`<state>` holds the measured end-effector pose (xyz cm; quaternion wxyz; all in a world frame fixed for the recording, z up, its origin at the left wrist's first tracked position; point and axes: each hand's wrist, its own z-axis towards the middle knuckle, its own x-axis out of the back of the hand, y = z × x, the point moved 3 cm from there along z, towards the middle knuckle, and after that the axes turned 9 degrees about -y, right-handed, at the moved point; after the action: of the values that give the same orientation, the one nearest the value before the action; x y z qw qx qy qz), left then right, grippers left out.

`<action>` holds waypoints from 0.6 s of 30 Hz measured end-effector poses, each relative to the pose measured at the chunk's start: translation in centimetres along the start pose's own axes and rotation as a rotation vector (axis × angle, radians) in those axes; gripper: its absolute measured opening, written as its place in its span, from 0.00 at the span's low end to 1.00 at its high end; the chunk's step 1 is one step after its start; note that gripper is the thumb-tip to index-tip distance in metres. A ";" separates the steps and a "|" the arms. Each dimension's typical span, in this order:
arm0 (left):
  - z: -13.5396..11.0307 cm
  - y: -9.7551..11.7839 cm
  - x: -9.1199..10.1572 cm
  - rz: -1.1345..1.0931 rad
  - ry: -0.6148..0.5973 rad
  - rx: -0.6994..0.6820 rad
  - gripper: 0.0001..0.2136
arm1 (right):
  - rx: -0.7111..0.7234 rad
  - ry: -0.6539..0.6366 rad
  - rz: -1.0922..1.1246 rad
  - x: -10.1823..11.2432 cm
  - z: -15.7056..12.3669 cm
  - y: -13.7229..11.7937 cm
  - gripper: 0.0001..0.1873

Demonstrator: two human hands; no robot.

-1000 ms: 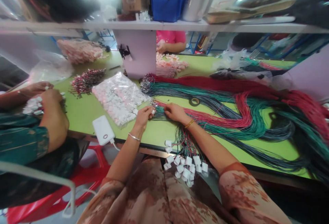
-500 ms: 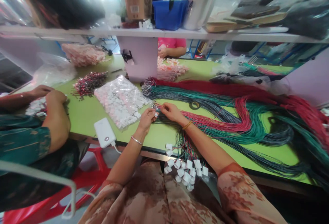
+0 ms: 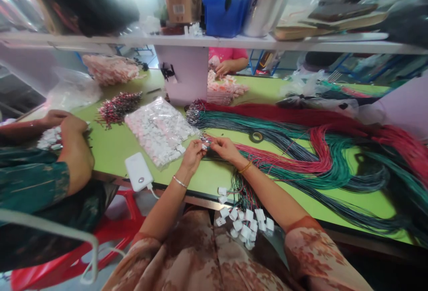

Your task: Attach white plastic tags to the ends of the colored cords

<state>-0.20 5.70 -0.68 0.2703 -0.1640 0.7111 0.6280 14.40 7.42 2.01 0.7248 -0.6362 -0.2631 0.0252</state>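
My left hand [image 3: 192,157] is closed over the table's front part, with a small white connector housing [image 3: 203,147] pinched at its fingertips. Close by on its right, my right hand [image 3: 227,150] has its thumb and finger pressed together at a wire end, too fine to make out fully. Metal-tipped ends of a red wire bundle [image 3: 284,159] lie just behind both hands. Finished-looking wires with white connectors [image 3: 247,224] hang over the table edge below my right wrist. Left of my hands lies a clear bag of white connector housings [image 3: 155,130].
A white power bank [image 3: 138,171] with a cable lies at the front edge. Black tape [image 3: 256,137] rests among green and dark wires [image 3: 337,173]. A co-worker's arm [image 3: 75,148] is at left; another person's hand [image 3: 225,67] works opposite. A shelf [image 3: 133,40] crosses above.
The view has shifted slightly. My hands stay close together at the connector, with the right fingers a little lower. The hand of the person opposite has moved over the pale pile.
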 end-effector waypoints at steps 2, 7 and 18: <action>-0.1 0.0 -0.1 -0.005 0.003 -0.002 0.14 | 0.002 -0.005 -0.007 -0.1 -0.2 -0.1 0.13; -0.3 0.5 -0.4 0.020 0.000 -0.015 0.14 | 0.019 -0.011 -0.030 -0.1 -0.6 -0.6 0.12; -0.1 -1.0 -0.3 0.247 0.055 -0.027 0.17 | 0.124 -0.039 -0.259 -0.7 -1.2 -0.2 0.15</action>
<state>0.56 5.46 -1.31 0.1688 -0.0959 0.7245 0.6613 14.20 6.02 1.86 0.7546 -0.5504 -0.3549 -0.0402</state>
